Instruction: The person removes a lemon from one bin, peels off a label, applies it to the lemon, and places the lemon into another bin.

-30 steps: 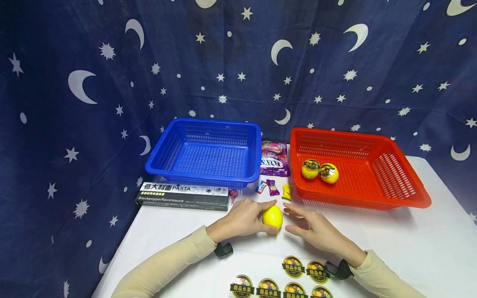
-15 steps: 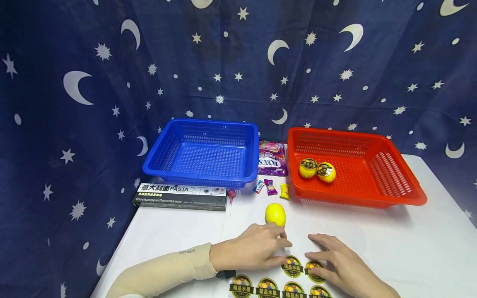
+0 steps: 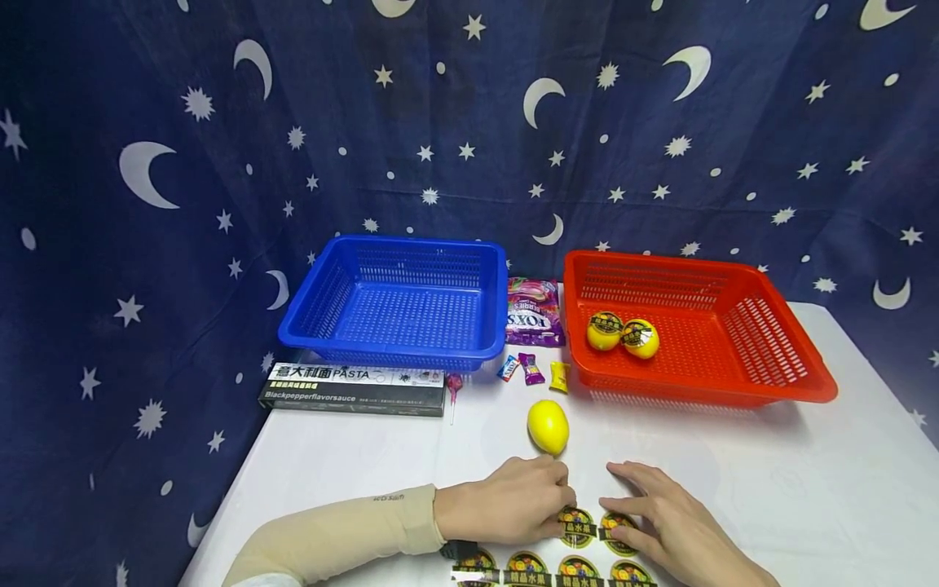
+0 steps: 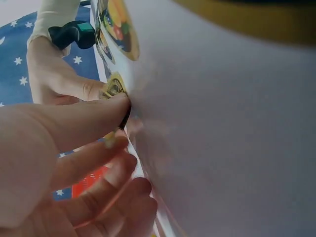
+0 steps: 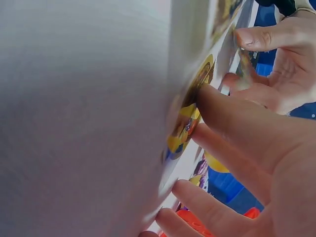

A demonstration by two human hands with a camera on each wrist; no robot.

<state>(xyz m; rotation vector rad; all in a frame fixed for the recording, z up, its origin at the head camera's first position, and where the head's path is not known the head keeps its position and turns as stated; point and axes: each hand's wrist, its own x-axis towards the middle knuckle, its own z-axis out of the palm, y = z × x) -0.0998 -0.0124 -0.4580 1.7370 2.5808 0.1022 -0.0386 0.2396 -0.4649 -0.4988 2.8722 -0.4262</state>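
A sheet of round fruit-label stickers (image 3: 528,568) lies on the white table in front of me. My left hand (image 3: 506,501) has its fingers curled at the left edge of one upper sticker (image 3: 578,530). In the left wrist view its thumb (image 4: 111,111) touches that sticker; I cannot tell whether thumb and finger pinch its edge. My right hand (image 3: 671,522) rests with spread fingers on the sheet, its thumb (image 5: 217,103) on the neighbouring sticker (image 5: 190,116). Just beyond the left hand sits a plain lemon (image 3: 548,426).
A blue basket (image 3: 392,357) stands back left, a black pasta box (image 3: 352,395) before it. The red basket (image 3: 704,383) at right holds two stickered lemons (image 3: 641,339). Between them lie a purple candy bag (image 3: 534,314), several wrapped candies (image 3: 531,368) and a lollipop (image 3: 454,383).
Both hands have left the lemon and come nearer to the sticker sheet. The left fingers have curled in at one sticker; the right hand has settled on the sheet. The lemon has turned slightly.
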